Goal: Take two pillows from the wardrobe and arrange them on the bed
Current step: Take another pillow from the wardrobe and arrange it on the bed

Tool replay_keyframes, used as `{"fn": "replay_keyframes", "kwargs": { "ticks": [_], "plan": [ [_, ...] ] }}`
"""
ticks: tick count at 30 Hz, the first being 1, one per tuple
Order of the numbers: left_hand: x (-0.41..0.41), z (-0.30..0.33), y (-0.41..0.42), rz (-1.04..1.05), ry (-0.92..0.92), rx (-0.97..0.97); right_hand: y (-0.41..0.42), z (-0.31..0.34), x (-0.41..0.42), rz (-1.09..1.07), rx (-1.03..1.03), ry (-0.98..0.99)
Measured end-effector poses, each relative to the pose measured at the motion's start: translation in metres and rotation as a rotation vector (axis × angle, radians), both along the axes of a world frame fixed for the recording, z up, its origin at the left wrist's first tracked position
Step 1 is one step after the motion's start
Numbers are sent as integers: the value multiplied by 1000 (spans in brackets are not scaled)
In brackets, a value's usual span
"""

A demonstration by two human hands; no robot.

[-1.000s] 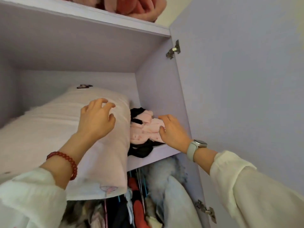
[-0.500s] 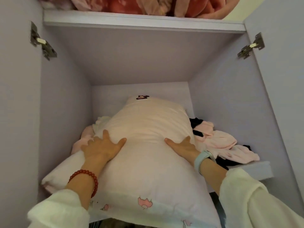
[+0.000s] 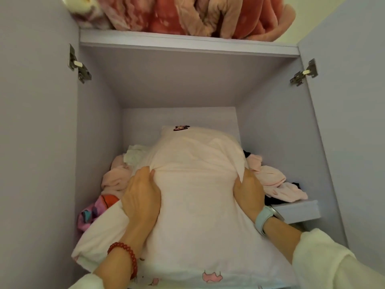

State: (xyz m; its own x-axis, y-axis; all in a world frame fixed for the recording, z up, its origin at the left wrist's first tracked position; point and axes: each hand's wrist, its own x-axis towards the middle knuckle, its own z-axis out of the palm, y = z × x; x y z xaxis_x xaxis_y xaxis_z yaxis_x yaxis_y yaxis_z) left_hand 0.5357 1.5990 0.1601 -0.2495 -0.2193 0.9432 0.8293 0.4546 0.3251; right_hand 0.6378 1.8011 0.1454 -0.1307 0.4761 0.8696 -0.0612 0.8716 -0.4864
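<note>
Wardrobe (image 3: pixel 270 126) open, upper compartment in view. Pale pink pillow (image 3: pixel 195 197) lies lengthwise on shelf (image 3: pixel 298 211), near end overhanging front edge; folded clothes (image 3: pixel 273 180) crowd both sides. Pillow looks bulky, light, soft; cover wrinkles and bunches under grip, likely sags if held at one end. Best hold: both flanks mid-length. Left hand (image 3: pixel 141 197) and right hand (image 3: pixel 248 190) clamp opposite sides, fingers sunk into filling.

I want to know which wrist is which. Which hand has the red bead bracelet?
The left hand, gripping the pillow; its wrist has the red bracelet. The right hand wears a pale watch instead.
</note>
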Motion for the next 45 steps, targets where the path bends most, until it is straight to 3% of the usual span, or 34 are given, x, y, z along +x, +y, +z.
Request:
{"fn": "replay_keyframes", "kwargs": {
  "ticks": [5,7,10,15,20,25,29,33,35,38,40,45],
  "plan": [
    [62,-39,3,-81,-45,177,-8,-10,83,-57,148,82],
    [90,-65,10,-128,-91,160,-5,-29,117,-87,151,58],
    [119,-104,22,-167,-202,-27,5,-63,161,-115,107,-23],
    [126,-130,47,-328,-597,-346,23,-114,193,-108,-52,-233],
    [93,-120,56,-290,-585,-530,38,-135,179,30,-207,-350],
    [57,-103,80,-293,-688,-706,63,-124,155,24,-544,-385],
    [37,-92,118,-234,-598,-637,84,-91,113,90,-601,-466],
    [19,-81,142,-184,-423,-483,102,-75,64,118,-604,-382],
    [13,-74,151,-159,-350,-401,109,-76,43,32,-605,-335],
    [4,-67,158,-134,-276,-351,115,-82,20,-169,-503,-164],
    [2,-64,159,-163,-187,-329,119,-78,14,-171,-417,-58],
    [26,-61,150,-245,-98,-157,117,-75,39,-218,-259,-105]
  ]
}}
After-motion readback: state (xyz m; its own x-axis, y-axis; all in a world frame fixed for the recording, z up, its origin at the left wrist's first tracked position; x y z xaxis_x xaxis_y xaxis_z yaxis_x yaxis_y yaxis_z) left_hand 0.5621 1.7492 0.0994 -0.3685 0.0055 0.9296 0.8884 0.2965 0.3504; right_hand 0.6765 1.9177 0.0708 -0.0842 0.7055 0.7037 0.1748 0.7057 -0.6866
